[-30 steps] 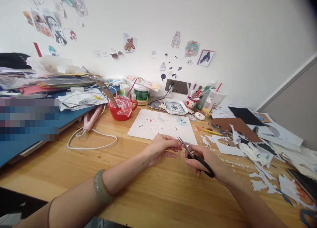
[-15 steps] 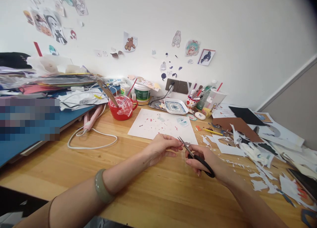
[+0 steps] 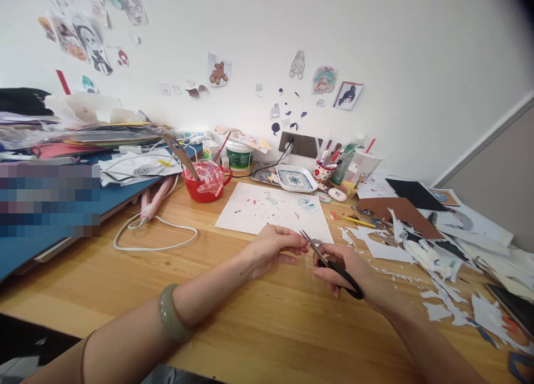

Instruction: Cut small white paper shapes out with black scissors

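Note:
My right hand [image 3: 348, 268] grips black-handled scissors [image 3: 329, 261], blades pointing up and left toward my left hand [image 3: 276, 246]. My left hand's fingers are pinched together at the blade tips, holding a tiny paper piece that I cannot make out clearly. A green bangle [image 3: 170, 314] sits on my left wrist. Both hands hover just above the wooden desk [image 3: 233, 317], at the near edge of a white sheet [image 3: 267, 206] dotted with small coloured cut-outs.
A red mug [image 3: 205, 182] with crumpled plastic, a green-labelled tub [image 3: 239, 157], a patterned dish [image 3: 295, 179] and a cup of brushes [image 3: 324, 169] stand behind the sheet. Paper scraps [image 3: 434, 261] cover the right side. A white cable [image 3: 156, 234] and stacked papers [image 3: 75, 133] lie left.
Almost nothing has moved; the scissors and my right hand have shifted very slightly to the right, and my left hand stays pinched at the blades.

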`<state>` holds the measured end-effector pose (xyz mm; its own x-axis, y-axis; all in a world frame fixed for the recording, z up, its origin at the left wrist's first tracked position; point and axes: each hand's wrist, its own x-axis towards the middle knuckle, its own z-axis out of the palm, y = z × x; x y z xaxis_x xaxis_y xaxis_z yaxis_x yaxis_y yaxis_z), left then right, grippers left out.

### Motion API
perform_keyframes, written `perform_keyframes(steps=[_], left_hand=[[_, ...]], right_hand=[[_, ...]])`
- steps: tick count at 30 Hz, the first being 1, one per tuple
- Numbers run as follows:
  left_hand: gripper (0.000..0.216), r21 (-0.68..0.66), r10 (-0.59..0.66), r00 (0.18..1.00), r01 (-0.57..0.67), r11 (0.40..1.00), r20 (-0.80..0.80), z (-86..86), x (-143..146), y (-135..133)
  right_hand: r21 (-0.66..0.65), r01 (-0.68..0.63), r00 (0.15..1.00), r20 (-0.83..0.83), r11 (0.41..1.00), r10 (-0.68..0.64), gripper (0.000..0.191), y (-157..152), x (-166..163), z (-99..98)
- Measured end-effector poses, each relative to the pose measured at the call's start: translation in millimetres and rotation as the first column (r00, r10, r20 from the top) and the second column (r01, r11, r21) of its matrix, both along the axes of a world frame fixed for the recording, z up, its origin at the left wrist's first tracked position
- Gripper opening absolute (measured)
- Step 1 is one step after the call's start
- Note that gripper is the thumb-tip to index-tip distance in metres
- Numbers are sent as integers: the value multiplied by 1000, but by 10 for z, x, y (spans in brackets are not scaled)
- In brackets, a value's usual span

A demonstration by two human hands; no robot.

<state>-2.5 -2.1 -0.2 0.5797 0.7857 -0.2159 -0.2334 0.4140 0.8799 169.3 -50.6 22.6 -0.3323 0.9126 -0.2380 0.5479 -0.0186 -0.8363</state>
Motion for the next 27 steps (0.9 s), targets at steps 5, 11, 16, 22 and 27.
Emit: perform_keyframes(steps=[5, 11, 16, 22, 27], left_hand=[[17, 16, -21, 1000, 20, 1000, 7, -6, -9, 6], [15, 31, -38, 999, 38, 999, 7, -24, -16, 21], [13, 66, -155, 987, 157, 985, -29, 67, -72, 10], [14, 208, -237, 945, 284, 936, -227, 286, -329, 149], [22, 356, 157, 857, 32, 934, -490, 210, -713, 531]], right_hand=[[1, -5, 1000, 0, 1000, 5, 17, -6, 29, -15], [7, -12, 999, 35, 1000, 12, 15, 9, 52, -26], [-71, -59, 998, 27, 996, 61, 17, -34, 146, 89], [-211, -234, 932, -326, 949, 157, 39, -124, 301, 370], [-158, -37, 673, -734, 987, -92, 39, -490, 314, -28]])
